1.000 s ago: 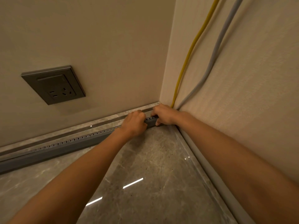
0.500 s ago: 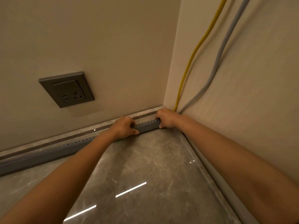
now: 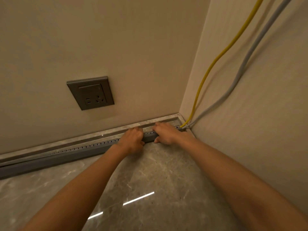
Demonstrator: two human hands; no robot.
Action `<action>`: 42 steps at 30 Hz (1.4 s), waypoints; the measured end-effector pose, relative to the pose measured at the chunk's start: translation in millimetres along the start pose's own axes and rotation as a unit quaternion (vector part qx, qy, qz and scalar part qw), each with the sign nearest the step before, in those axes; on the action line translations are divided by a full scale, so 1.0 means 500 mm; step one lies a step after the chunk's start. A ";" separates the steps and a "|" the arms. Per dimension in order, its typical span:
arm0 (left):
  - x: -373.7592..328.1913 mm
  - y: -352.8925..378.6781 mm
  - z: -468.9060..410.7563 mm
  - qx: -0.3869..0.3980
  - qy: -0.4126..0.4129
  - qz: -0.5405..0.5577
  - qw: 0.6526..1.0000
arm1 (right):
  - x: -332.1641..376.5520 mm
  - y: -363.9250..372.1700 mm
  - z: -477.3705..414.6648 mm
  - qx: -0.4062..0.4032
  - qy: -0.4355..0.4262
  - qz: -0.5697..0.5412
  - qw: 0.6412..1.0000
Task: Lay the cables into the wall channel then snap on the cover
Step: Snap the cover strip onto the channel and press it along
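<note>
A long grey slotted channel (image 3: 70, 154) runs along the foot of the back wall to the corner. A yellow cable (image 3: 215, 62) and a grey cable (image 3: 245, 64) come down the right wall and enter the channel's end at the corner. My left hand (image 3: 132, 141) and my right hand (image 3: 164, 135) sit side by side on the channel's right end, fingers curled over its top edge and thumbs on its front. A short stretch of channel shows between them. What lies inside the channel under the hands is hidden.
A dark wall socket (image 3: 90, 92) sits on the back wall above the channel. A stone skirting ledge (image 3: 100, 133) runs behind the channel. Polished marble floor (image 3: 150, 189) fills the foreground, and the right wall (image 3: 266, 130) stands close to my right arm.
My right hand has slid left, away from the corner, uncovering where the cables enter the channel. My left hand has closed up beside it. The view has shifted right.
</note>
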State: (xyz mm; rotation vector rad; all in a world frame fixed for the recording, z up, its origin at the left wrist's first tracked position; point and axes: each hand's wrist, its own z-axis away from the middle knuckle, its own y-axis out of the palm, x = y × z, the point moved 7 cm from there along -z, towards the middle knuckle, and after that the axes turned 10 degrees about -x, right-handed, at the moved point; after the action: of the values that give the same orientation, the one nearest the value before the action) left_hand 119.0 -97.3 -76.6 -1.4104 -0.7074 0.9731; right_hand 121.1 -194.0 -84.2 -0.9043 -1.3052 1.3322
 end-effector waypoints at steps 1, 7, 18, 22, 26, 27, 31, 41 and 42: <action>-0.004 0.001 0.000 -0.005 0.001 0.000 1.000 | -0.001 0.001 0.002 -0.003 -0.001 -0.001 1.000; 0.014 -0.004 0.000 -0.040 -0.024 0.090 0.995 | -0.016 -0.005 0.015 -0.007 0.008 -0.054 0.999; 0.012 -0.002 0.001 -0.094 -0.044 0.084 0.991 | -0.015 -0.013 0.018 -0.037 0.027 -0.049 0.998; 0.009 -0.005 0.000 -0.084 -0.042 0.063 0.994 | -0.012 -0.014 0.019 -0.049 0.032 -0.037 0.998; 0.018 -0.013 -0.009 -0.033 -0.055 0.109 0.992 | -0.017 -0.017 0.014 -0.025 0.058 -0.065 0.996; 0.025 -0.014 -0.008 -0.020 -0.056 0.129 0.990 | -0.017 -0.016 0.012 -0.013 0.066 -0.069 0.995; 0.089 -0.021 0.022 0.003 -0.098 0.191 0.977 | -0.012 -0.016 0.003 0.023 0.094 -0.071 0.993; 0.108 -0.008 0.049 -0.060 -0.093 0.107 0.988 | 0.083 0.005 -0.019 -0.012 0.027 -0.068 0.997; 0.103 -0.004 0.051 -0.068 -0.084 0.074 0.991 | 0.085 0.006 -0.018 -0.021 0.020 -0.044 0.999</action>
State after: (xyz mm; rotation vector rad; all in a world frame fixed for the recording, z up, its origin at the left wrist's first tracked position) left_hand 120.8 -39.7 -80.0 -1.5295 -0.8152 1.1895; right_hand 120.8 -150.3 -82.5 -0.8881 -1.3319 1.2159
